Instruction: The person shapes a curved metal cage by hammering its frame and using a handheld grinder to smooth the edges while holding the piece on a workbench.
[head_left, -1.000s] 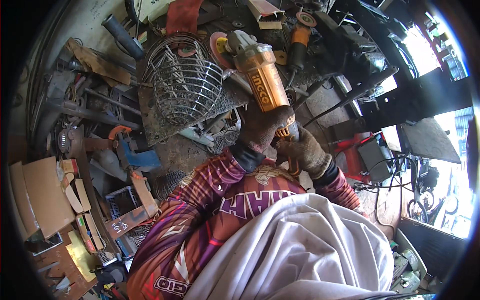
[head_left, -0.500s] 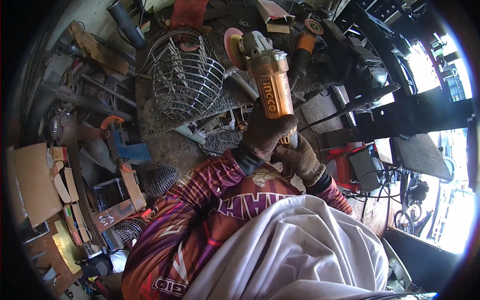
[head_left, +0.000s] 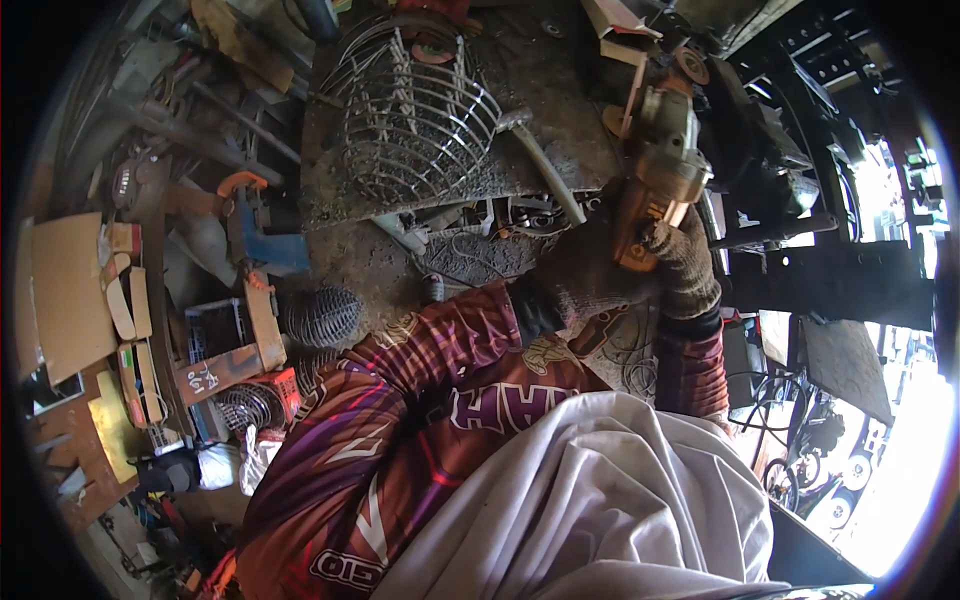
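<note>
An orange and grey angle grinder (head_left: 662, 170) stands nearly upright over the right side of the workbench, its disc seen almost edge-on. My right hand (head_left: 688, 270), in a brown knitted glove, wraps round the lower part of its body. From the left, my gloved left hand (head_left: 592, 258) grips the same body; its fingers are partly hidden behind the tool. Left of the grinder, a dome-shaped wire cage (head_left: 420, 130) of curved metal rods lies on the bench, apart from both hands. What looks like a hammer (head_left: 548, 168) rests between cage and grinder.
The dark metal workbench (head_left: 325, 150) carries scattered grit. A disc (head_left: 690, 65) and an opened carton (head_left: 622, 28) are at its far right. A blue clamp-like tool (head_left: 265, 240), more wire cages (head_left: 322, 315) and cardboard (head_left: 65, 290) crowd the left. Dark steel beams (head_left: 820, 278) stand right.
Both hands have carried the grinder to the right, and its disc has turned edge-on. My right hand sits higher on its body. The whole view has shifted, with the cage now further right.
</note>
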